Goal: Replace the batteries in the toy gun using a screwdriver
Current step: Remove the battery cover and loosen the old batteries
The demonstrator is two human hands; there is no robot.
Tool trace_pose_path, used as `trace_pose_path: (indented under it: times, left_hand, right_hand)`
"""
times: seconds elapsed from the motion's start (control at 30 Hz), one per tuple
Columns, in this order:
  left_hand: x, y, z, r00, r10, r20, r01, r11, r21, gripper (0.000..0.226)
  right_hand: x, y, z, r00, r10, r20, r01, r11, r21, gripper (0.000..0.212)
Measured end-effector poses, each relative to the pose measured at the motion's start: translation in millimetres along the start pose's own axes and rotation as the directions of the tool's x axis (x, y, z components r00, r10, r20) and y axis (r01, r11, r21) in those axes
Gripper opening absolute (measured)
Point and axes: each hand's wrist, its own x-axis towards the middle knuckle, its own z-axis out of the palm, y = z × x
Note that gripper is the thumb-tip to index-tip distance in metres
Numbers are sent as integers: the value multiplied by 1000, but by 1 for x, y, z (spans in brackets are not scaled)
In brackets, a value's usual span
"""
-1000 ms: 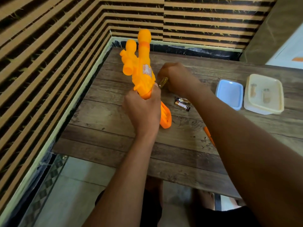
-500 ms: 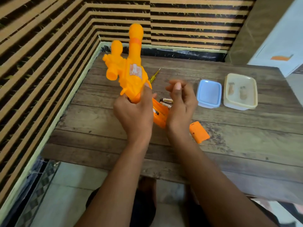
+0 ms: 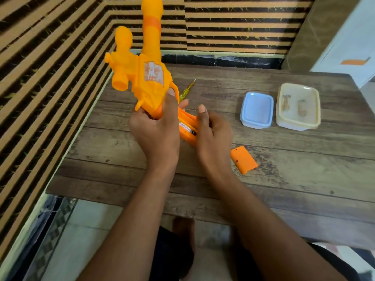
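While curled, left hand (image 3: 156, 130) grips gun (image 3: 150, 78) (handle).

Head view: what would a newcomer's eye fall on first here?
The bright orange toy gun stands out, held barrel-up by the left hand; the right hand holds its open grip, where a battery shows. Next comes the loose orange cover on the table, right of the hands.

i note open tabletop (image 3: 314, 169) right of the battery cover (image 3: 244, 160); blue-lidded box (image 3: 256, 110) and cream box (image 3: 297, 107) obstruct beyond.
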Motion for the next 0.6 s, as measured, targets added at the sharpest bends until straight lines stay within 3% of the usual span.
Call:
trace_pose_path:
  times: [0.1, 0.23, 0.33, 0.47, 0.6]
  left_hand:
    - [-3, 2, 3, 998, -56, 34, 58, 994, -88, 23]
    - [2, 3, 2, 985, -140, 101, 163, 948, -274, 58]
    - [7, 3, -2, 972, -171, 160, 218, 910, -353, 67]
    - [11, 1, -6, 967, -159, 199, 217, 923, -318, 71]
    - [12, -2, -7, 974, -43, 222, 94, 969, -227, 78]
  right_hand:
    - [3, -6, -4, 999, -39, 26, 39, 999, -23, 53]
    - [10, -8, -9, 998, -30, 53, 32, 999, -35, 58]
    - [9, -2, -10, 995, -19, 101, 17, 1000, 25, 61]
    - [7, -1, -11, 990, 7, 138, -9, 1000, 10, 64]
    - [5, -6, -14, 986, 11, 168, -18, 999, 44, 55]
